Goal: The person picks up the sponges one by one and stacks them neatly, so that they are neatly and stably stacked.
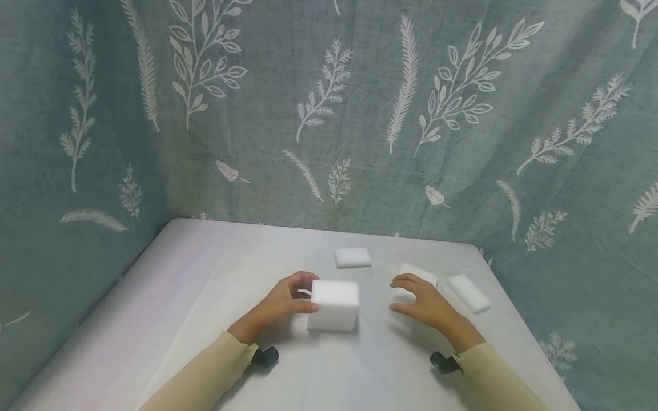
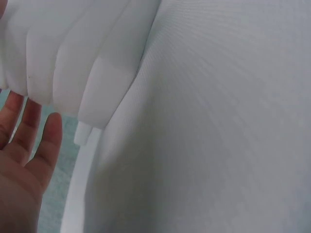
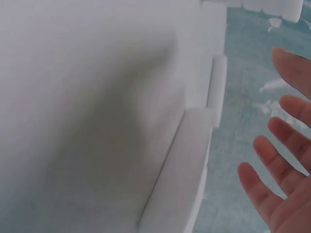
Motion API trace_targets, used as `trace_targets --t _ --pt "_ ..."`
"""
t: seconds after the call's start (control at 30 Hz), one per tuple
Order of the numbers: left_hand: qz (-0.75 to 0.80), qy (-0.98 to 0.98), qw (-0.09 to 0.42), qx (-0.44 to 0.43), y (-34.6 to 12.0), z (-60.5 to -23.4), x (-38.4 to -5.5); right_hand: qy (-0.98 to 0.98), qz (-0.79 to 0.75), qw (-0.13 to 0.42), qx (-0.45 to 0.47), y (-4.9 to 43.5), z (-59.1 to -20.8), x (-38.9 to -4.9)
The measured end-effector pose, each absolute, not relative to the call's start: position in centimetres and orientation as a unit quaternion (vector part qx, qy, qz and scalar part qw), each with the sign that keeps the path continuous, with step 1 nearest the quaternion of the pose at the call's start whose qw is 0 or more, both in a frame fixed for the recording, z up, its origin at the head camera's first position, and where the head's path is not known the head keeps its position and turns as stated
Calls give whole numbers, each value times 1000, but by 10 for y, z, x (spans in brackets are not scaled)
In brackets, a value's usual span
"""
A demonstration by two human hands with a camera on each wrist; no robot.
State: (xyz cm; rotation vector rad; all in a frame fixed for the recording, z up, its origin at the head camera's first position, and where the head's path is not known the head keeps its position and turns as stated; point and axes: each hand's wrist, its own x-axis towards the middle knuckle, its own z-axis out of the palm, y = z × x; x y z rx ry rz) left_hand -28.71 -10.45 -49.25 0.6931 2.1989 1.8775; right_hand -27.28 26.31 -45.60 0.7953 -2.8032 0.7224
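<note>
A stack of several white sponge blocks [image 1: 334,308] stands near the middle of the table, its layers plain in the left wrist view [image 2: 73,68]. My left hand [image 1: 288,297] holds the stack at its left side, thumb at the front face and fingers reaching round the back. My right hand [image 1: 424,302] hovers to the right of the stack, fingers spread and gently bent, with nothing in it. Beyond that hand, partly hidden by it, lies a loose white sponge [image 1: 424,275].
Another flat sponge [image 1: 352,258] lies behind the stack, and one more [image 1: 469,293] lies slantwise near the right edge of the white table [image 1: 216,274]. A green leaf-patterned cloth [image 1: 288,114] hangs behind and along both sides.
</note>
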Motion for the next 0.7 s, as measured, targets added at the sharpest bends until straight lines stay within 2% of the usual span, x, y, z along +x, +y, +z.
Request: trace_targets --t 0.13,0.43,0.7 --pt "630 736 89 233 -103 -493 -287 -939 225 73 248 274 -458 -272" --pt "629 737 89 233 -99 -468 -267 -959 186 51 206 293 -469 -272" --pt "628 739 88 227 -103 -463 -265 -963 166 43 206 303 -471 -278"
